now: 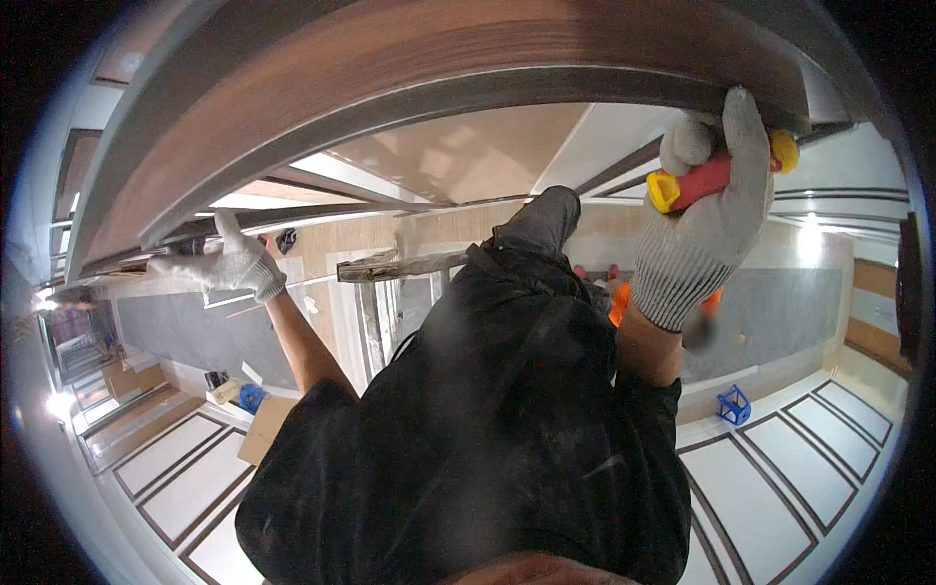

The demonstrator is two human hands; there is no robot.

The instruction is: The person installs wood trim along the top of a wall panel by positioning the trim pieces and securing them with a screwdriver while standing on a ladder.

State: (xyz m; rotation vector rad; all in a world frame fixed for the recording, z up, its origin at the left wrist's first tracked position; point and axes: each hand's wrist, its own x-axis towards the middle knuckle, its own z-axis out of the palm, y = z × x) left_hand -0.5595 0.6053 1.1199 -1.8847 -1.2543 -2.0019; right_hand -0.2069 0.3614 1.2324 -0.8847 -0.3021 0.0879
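Above me curves a long wood-grain panel [468, 39] with a dark grey edge strip. My right hand [707, 210], in a pale knitted glove, is wrapped round a red, yellow-ended handle [700, 183]; the tool's exact kind does not show. One finger of that hand stretches up against the panel's dark edge. At the panel's lower left end is my left hand [229, 265], also gloved, with its thumb raised and its fingers stretched out along the edge. Whether those fingers bear any of the panel's weight I cannot tell.
Beneath me stands a stepladder [375, 268] with a worn top. Someone in orange [618, 304] is below, partly hidden behind my right arm. On the lower level are a cardboard box [265, 429], a blue object [251, 397] and a blue frame-like item [733, 405]. White dark-framed panels [751, 478] line the wall.
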